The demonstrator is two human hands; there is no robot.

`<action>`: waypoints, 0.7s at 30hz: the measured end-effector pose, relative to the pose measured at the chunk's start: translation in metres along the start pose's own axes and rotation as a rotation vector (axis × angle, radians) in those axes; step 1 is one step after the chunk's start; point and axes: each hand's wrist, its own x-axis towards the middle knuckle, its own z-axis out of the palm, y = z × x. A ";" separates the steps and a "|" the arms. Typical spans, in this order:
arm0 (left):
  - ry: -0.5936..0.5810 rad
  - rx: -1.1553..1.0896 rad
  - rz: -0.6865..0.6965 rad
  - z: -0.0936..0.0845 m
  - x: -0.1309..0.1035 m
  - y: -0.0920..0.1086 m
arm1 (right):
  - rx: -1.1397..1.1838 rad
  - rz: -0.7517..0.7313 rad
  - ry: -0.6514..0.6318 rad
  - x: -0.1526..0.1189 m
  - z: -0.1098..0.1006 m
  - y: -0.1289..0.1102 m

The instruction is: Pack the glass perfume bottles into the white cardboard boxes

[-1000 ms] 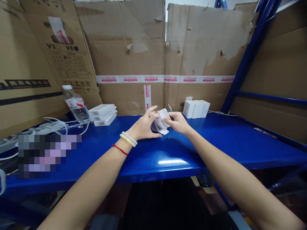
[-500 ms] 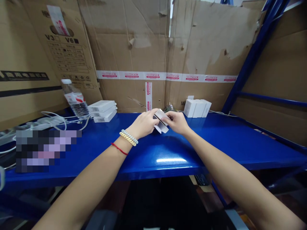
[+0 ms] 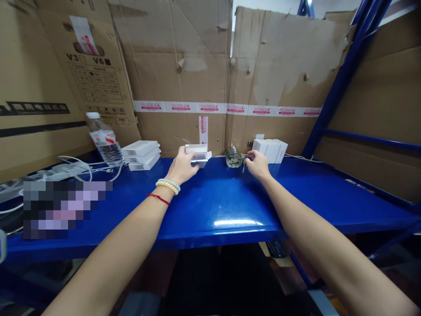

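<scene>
My left hand [image 3: 184,165] grips a small white cardboard box [image 3: 201,163], its open end and a raised flap showing. The box is tilted over the back of the blue tabletop. My right hand [image 3: 258,164] is pinched closed beside a clear glass jar [image 3: 233,159] that has thin pieces standing out of its top. Slim, dark slivers show at my right fingertips, too small to name. Just behind that hand stands a group of white boxes [image 3: 270,150], set side by side with one flap up.
Flat white boxes [image 3: 142,156] are stacked at the back left, next to a plastic water bottle [image 3: 104,139]. White cables [image 3: 88,164] and a power strip [image 3: 49,173] lie at the left. Cardboard panels [image 3: 184,79] wall the back; a blue metal post [image 3: 342,83] rises on the right.
My hands have moved apart. The left carried the white box leftward and turned its open end into view; the right let go of the box and went right, beside the glass jar, now uncovered.
</scene>
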 end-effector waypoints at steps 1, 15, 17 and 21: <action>-0.008 -0.004 -0.004 0.000 0.000 0.000 | -0.065 -0.010 -0.022 -0.001 0.003 0.003; -0.232 -0.066 -0.012 0.012 -0.004 -0.003 | -0.295 0.015 -0.294 0.000 0.024 0.006; -0.247 -0.082 -0.012 0.012 -0.004 -0.003 | -0.254 0.025 -0.252 0.000 0.025 0.006; -0.293 -0.126 -0.013 0.008 -0.002 -0.002 | -0.194 0.045 -0.157 0.001 0.026 0.005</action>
